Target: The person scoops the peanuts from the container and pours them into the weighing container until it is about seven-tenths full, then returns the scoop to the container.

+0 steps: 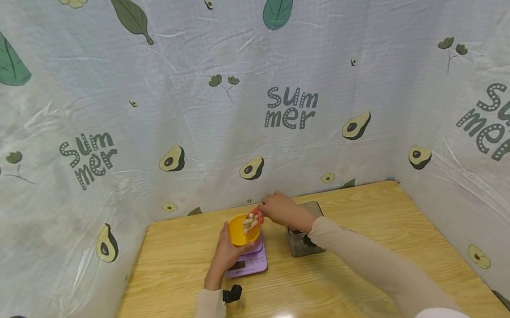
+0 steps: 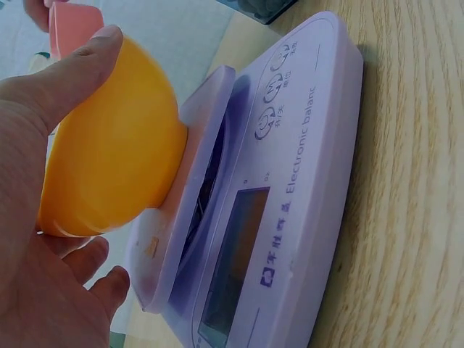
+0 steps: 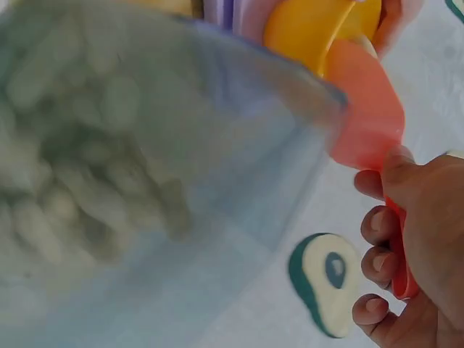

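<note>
A yellow bowl (image 1: 235, 234) sits on a purple electronic scale (image 1: 258, 263), and my left hand (image 1: 226, 253) holds it round its left side. In the left wrist view the thumb lies near the rim of the bowl (image 2: 123, 145) and the other fingers are bent beneath it. My right hand (image 1: 286, 211) grips the red handle of a scoop (image 3: 366, 109). Tilted toward the bowl, the scoop holds several pale pieces that look like unshelled peanuts (image 1: 250, 222). Whether any lie at the bottom of the bowl is hidden.
Right of the scale, under my right forearm, stands a clear bin (image 1: 299, 249); blurred peanut-like pieces (image 3: 87, 203) show through it in the right wrist view. The wooden table (image 1: 173, 265) meets a printed cloth (image 1: 221, 181) at its back and sides.
</note>
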`<state>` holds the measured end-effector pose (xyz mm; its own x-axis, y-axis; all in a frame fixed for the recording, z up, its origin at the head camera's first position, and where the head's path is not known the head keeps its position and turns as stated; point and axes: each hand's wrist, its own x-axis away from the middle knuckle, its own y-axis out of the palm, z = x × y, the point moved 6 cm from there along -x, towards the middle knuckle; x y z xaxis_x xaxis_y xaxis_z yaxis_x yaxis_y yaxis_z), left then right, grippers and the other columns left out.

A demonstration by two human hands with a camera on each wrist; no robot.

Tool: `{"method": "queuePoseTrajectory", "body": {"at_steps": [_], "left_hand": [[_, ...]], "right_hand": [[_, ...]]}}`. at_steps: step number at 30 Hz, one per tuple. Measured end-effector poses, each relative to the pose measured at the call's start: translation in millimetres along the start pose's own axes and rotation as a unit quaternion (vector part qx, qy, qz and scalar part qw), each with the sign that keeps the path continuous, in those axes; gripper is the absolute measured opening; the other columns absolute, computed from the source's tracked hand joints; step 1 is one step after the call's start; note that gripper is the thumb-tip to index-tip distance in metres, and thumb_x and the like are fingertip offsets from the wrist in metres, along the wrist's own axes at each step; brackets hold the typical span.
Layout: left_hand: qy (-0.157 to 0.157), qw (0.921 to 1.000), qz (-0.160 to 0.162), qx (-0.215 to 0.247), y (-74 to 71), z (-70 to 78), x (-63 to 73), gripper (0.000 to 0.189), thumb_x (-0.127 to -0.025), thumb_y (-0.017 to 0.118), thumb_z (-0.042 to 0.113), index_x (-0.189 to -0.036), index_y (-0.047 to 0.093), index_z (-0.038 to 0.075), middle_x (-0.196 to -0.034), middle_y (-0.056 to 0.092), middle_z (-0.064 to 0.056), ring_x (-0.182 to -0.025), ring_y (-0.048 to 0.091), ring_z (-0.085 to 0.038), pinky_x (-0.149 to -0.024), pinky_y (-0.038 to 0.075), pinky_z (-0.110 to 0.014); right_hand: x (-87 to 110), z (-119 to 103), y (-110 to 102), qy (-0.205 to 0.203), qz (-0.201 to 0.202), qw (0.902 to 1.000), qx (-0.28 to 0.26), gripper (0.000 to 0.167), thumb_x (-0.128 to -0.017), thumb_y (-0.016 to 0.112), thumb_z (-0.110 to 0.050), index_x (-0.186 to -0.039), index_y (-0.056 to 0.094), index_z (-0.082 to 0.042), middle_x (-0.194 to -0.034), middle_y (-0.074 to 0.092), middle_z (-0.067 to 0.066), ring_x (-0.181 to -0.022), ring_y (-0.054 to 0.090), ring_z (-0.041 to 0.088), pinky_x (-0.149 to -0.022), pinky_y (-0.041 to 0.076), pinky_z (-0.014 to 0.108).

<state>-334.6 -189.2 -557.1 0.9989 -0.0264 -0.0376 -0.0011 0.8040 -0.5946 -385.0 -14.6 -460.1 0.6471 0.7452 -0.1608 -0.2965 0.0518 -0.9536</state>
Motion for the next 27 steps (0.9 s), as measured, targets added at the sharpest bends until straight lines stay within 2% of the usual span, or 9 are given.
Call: {"method": "queuePoseTrajectory", "body": {"at_steps": [4,7,12,17,20,24,27], "left_hand": [[-0.001,1.0000,-0.002,-0.004,0.6,0.7,-1.3,0.119,-0.076,0.083,0.044,-0.155,0.009,-0.005,-0.157,0.022,-0.032,-0.141,0.033,-0.049,-0.116,0.029,-0.060],[-0.003,1.0000,-0.001,-0.002,0.4,1.5,-2.1,0.118,-0.076,0.083,0.042,-0.155,0.009,-0.005,-0.157,0.020,-0.032,-0.142,0.031,-0.049,-0.116,0.028,-0.060],[0.003,1.0000,0.004,0.005,-0.2,3.5,-2.4,0.117,-0.077,0.083,0.040,-0.155,0.008,-0.006,-0.157,0.021,-0.032,-0.141,0.032,-0.049,-0.116,0.028,-0.060],[0.004,0.9998,0.013,0.011,-1.0,2.4,-0.3,0.116,-0.077,0.083,0.039,-0.155,0.009,-0.003,-0.155,0.025,-0.030,-0.140,0.035,-0.047,-0.116,0.029,-0.059],[0.002,0.9997,0.022,0.008,-1.6,0.7,0.6,0.116,-0.076,0.084,0.038,-0.155,0.009,-0.003,-0.155,0.025,-0.030,-0.141,0.034,-0.047,-0.117,0.028,-0.058],[0.002,0.9997,0.024,0.010,-1.5,-0.2,1.7,0.120,-0.075,0.084,0.039,-0.155,0.006,-0.004,-0.158,0.020,-0.031,-0.143,0.030,-0.048,-0.117,0.027,-0.058],[0.005,0.9998,0.019,0.009,-2.2,0.6,2.3,0.124,-0.074,0.084,0.043,-0.156,0.002,-0.003,-0.161,0.010,-0.030,-0.146,0.023,-0.048,-0.119,0.024,-0.058]], "right_hand": [[-5.7,-5.9,-15.8,-0.031,0.009,0.9967,0.075,0.018,-0.097,0.062,-0.030,-0.111,0.071,-0.023,-0.101,0.069,-0.004,-0.096,0.063,0.015,-0.080,0.048,0.031],[-7.4,-8.8,-28.6,-0.050,0.026,0.9922,0.111,0.016,-0.096,0.063,-0.027,-0.109,0.073,-0.024,-0.099,0.069,-0.004,-0.093,0.062,0.015,-0.078,0.047,0.031],[-5.2,-4.4,-43.9,-0.058,0.064,0.9885,0.124,0.013,-0.094,0.066,-0.024,-0.106,0.072,-0.024,-0.096,0.068,-0.004,-0.091,0.062,0.015,-0.076,0.046,0.031],[4.6,11.2,-46.5,-0.030,0.068,0.9950,0.068,0.018,-0.095,0.064,-0.032,-0.110,0.069,-0.023,-0.096,0.067,-0.003,-0.092,0.062,0.015,-0.076,0.046,0.031],[13.5,22.2,-47.2,-0.007,0.084,0.9961,0.023,0.019,-0.097,0.061,-0.033,-0.110,0.069,-0.022,-0.094,0.067,-0.002,-0.088,0.062,0.017,-0.072,0.046,0.032],[26.9,38.7,-44.2,0.035,0.102,0.9932,-0.042,0.024,-0.098,0.057,-0.035,-0.111,0.070,-0.020,-0.090,0.065,-0.001,-0.083,0.061,0.018,-0.070,0.046,0.033],[40.0,50.7,-41.3,0.063,0.114,0.9876,-0.088,0.027,-0.098,0.057,-0.034,-0.114,0.069,-0.017,-0.090,0.065,0.001,-0.082,0.061,0.020,-0.074,0.050,0.036]]}}
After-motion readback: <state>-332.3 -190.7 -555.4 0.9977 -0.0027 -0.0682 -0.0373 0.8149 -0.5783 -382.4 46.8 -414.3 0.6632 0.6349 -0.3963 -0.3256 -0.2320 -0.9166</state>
